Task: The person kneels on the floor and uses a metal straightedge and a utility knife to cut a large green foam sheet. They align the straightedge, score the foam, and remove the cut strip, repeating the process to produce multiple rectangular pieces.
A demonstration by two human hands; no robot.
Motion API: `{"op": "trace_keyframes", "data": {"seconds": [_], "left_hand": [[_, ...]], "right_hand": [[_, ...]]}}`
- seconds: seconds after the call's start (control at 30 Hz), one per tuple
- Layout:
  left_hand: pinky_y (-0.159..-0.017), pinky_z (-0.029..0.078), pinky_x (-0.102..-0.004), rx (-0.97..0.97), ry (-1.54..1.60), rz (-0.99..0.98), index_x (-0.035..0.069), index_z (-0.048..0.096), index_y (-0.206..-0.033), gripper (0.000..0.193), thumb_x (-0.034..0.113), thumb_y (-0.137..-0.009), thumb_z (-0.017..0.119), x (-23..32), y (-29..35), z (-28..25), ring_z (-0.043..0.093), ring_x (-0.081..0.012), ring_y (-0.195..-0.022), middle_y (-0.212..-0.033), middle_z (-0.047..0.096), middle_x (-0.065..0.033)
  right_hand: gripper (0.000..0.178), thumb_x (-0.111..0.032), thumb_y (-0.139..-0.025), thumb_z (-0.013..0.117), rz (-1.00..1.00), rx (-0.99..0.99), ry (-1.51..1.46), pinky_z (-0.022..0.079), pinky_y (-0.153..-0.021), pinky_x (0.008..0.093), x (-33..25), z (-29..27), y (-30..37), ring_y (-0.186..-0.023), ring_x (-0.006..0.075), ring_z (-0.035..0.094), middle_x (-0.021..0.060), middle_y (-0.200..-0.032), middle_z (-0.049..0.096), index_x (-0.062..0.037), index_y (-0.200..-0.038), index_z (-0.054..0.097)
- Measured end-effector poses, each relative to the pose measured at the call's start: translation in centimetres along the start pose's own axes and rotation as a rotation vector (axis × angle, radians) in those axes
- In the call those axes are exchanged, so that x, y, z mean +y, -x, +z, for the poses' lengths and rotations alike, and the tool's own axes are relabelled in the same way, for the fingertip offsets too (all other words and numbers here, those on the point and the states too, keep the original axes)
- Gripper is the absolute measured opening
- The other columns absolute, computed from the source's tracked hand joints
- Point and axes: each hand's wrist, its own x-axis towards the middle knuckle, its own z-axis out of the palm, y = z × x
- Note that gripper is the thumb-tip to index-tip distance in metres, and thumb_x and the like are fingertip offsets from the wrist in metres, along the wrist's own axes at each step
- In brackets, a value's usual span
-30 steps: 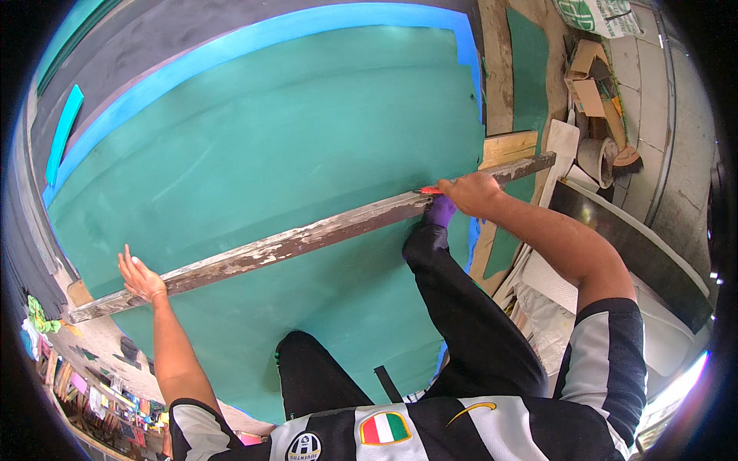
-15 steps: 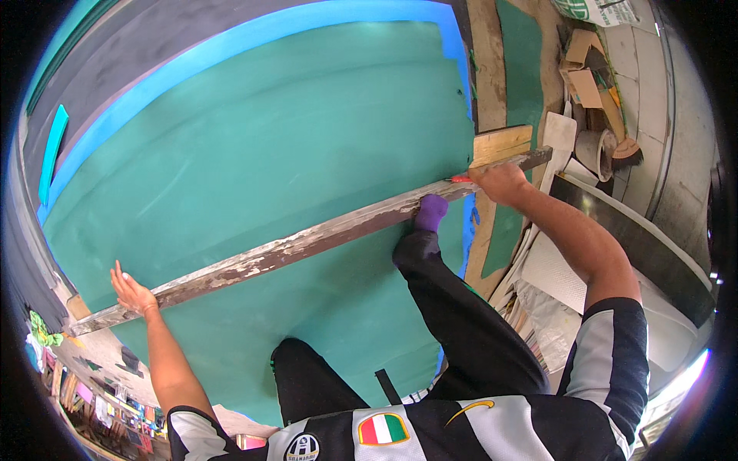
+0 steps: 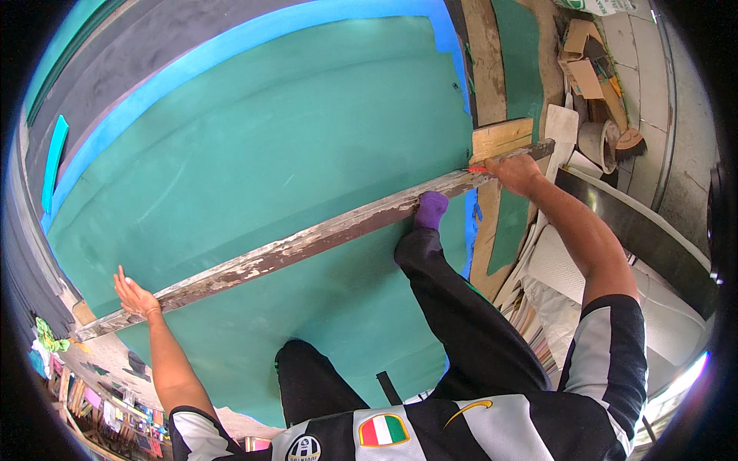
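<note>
The right hand (image 3: 516, 174) is closed around a slim red hand tool (image 3: 477, 169), its tip at the upper edge of a long wooden batten (image 3: 307, 240) with peeling brown paint. The left hand (image 3: 137, 298), fingers extended and ungripping, rests over the batten near its left end. A purple-socked foot (image 3: 432, 209) is at the batten's lower edge, close to the right hand. The batten lies slantwise across a large green sheet (image 3: 269, 131), which overlaps a blue sheet (image 3: 323, 11). Beyond the right hand are a pale wooden board (image 3: 501, 140) and, farther off, a brush (image 3: 630, 143).
</note>
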Motion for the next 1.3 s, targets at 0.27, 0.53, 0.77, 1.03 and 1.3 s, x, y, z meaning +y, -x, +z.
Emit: {"op": "trace_keyframes", "data": {"seconds": [0.27,0.53,0.77,1.03,1.3], "left_hand": [[-0.119,0.014,-0.0696,0.001,0.002,0.015,0.034,0.053,-0.153,0.054,0.051,-0.112,0.024,-0.6,-0.1,0.4,0.033,-0.0279,-0.155,-0.165,0.042,-0.0032],[-0.12,0.016,-0.067,0.009,-0.03,0.01,0.035,0.053,-0.153,0.054,0.052,-0.112,0.023,0.3,-0.2,-0.2,0.033,-0.0279,-0.154,-0.165,0.042,-0.0026],[-0.119,0.025,-0.063,0.079,-0.048,0.057,0.031,0.057,-0.149,0.048,0.05,-0.112,0.034,0.0,-0.1,0.7,0.038,-0.03,-0.151,-0.162,0.045,-0.0076],[-0.109,0.043,-0.0534,0.292,0.097,0.208,0.01,0.071,-0.123,0.034,0.033,-0.098,0.066,4.6,2.1,-2.0,0.054,-0.0378,-0.132,-0.133,0.065,-0.0159],[-0.122,0.027,-0.0554,0.013,0.23,0.53,0.016,0.066,-0.124,0.052,0.054,-0.089,0.074,7.6,11.4,-3.8,0.048,-0.0341,-0.138,-0.135,0.06,-0.0089]], "right_hand": [[0.023,-0.018,-0.098,0.057,0.014,0.078,0.002,0.061,-0.074,0.0501,1.5,1.8,0.1,-0.09,0.0373,0.077,0.0165,-0.095,0.077,-0.0129,-0.12,0.055],[0.026,-0.015,-0.098,0.055,0.097,0.114,0.021,0.062,-0.074,0.0488,2.4,2.7,0.4,-0.092,0.0373,0.077,0.0165,-0.098,0.075,-0.0126,-0.124,0.057],[0.032,-0.013,-0.098,0.055,0.231,0.072,0.034,0.06,-0.082,0.0498,3.5,3.7,2.0,-0.103,0.0367,0.074,0.0176,-0.11,0.073,-0.0124,-0.129,0.057],[0.016,-0.017,-0.101,0.053,0.283,0.786,-0.352,0.052,-0.081,0.0538,-5.8,-0.8,0.6,-0.097,0.0417,0.066,0.0192,-0.1,0.067,-0.0098,-0.114,0.057],[0.014,-0.019,-0.1,0.06,0.028,1.015,-0.709,0.049,-0.088,0.0475,-33.6,-9.3,-3.9,-0.098,0.0358,0.065,0.015,-0.096,0.067,-0.0068,-0.106,0.056]]}}
